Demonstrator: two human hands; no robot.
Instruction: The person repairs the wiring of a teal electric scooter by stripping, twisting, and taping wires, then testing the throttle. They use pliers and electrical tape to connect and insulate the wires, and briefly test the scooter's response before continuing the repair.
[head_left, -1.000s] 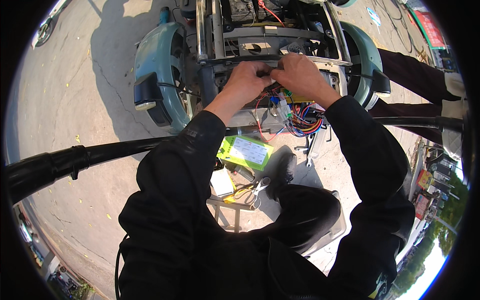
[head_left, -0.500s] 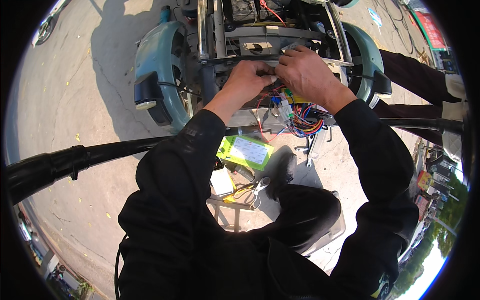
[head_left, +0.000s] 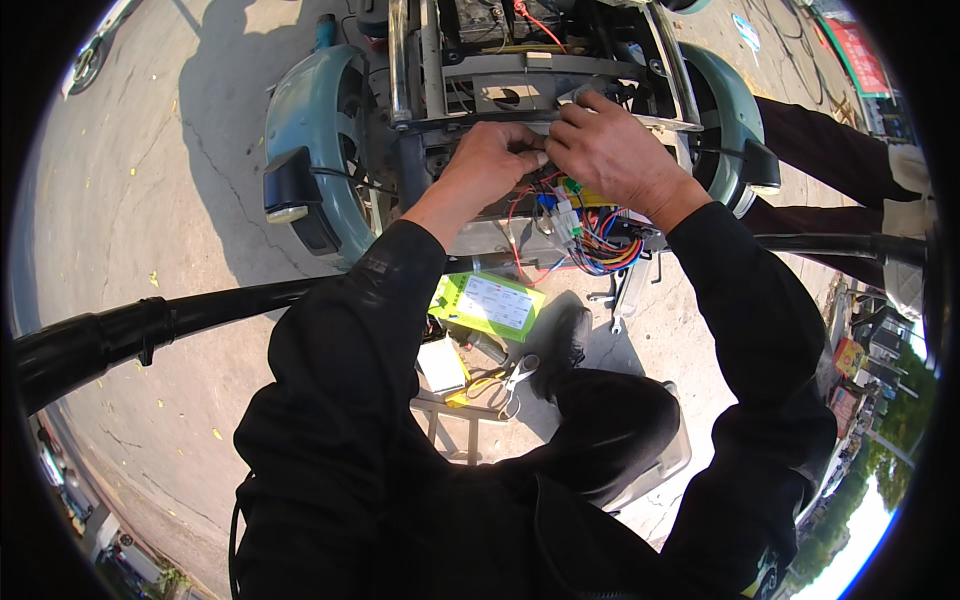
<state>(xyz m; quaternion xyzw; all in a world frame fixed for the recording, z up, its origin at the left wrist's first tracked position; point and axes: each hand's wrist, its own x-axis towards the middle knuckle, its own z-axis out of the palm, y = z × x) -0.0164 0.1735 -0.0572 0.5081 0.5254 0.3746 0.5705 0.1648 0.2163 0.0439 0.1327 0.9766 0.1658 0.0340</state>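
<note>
- My left hand [head_left: 485,160] and right hand [head_left: 615,150] are meeting by the vehicle frame [head_left: 400,70]; I cannot tell whether they're gripping anything.
- Coloured wires [head_left: 610,258] are hanging exposed just nearer me, so wiring is apparently awaiting completion.

Near a flat, white-labelled lime-green packet [head_left: 489,306], on its side toward the wearer, are a white rectangular box [head_left: 442,366] and pale-grey scissors [head_left: 517,378]; to its right, a silver open-ended wrench [head_left: 618,312] and, well apart, another person's dark-trousered legs [head_left: 825,150].
</note>
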